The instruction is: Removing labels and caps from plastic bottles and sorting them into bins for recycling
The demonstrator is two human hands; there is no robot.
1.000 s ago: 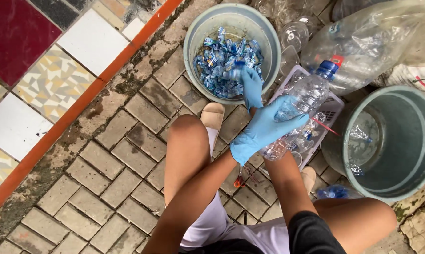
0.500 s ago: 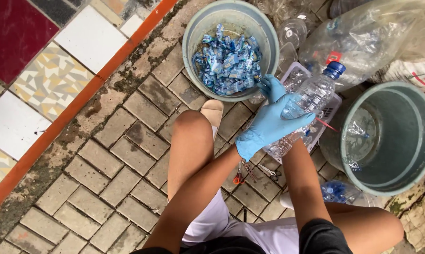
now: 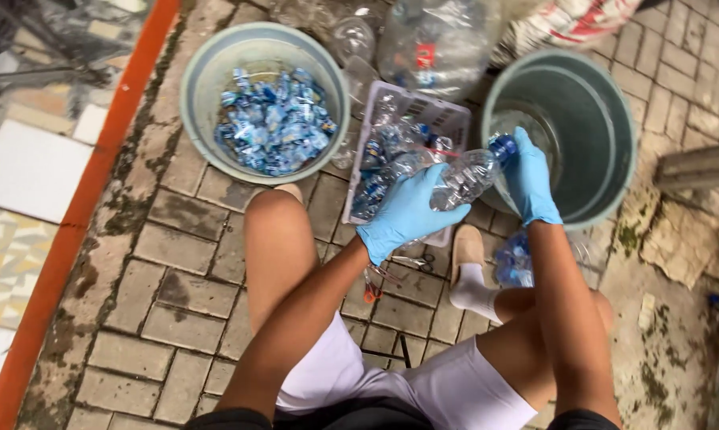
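left hand (image 3: 407,213), blue glove: closed around the body of a clear plastic bottle (image 3: 465,177), which is gripped from below and held tilted, neck up to the right.

right hand (image 3: 529,179), blue glove: fingers closed on the bottle's neck end, where a blue cap (image 3: 503,147) is seen just above the thumb. whether the cap is being turned cannot be told.

bottle: held in the air between the two hands, over the near edge of a white slotted plastic basket (image 3: 447,119) and just beside the rim of a grey-green bucket (image 3: 606,183) on the right. it appears crumpled.

basket: set on the paving between the knees and the buckets; several more clear bottles with blue labels (image 3: 383,163) are lain in it.

right bucket: clear plastic is glimpsed low inside; contents cannot be made out further.

left bucket (image 3: 196,119): a round grey-green tub, well apart from the hands, holding a heap of blue-and-white label scraps (image 3: 273,121).

scissors (image 3: 391,267): orange handles, lain on the bricks below the left wrist.

behind the basket: a pile of large clear bottles (image 3: 435,40), one with a red label.

beside the right foot (image 3: 468,263): another crushed bottle with a blue label (image 3: 515,263).

ground: brick paving (image 3: 176,279), edged at left by an orange kerb (image 3: 81,207) and patterned tiles.
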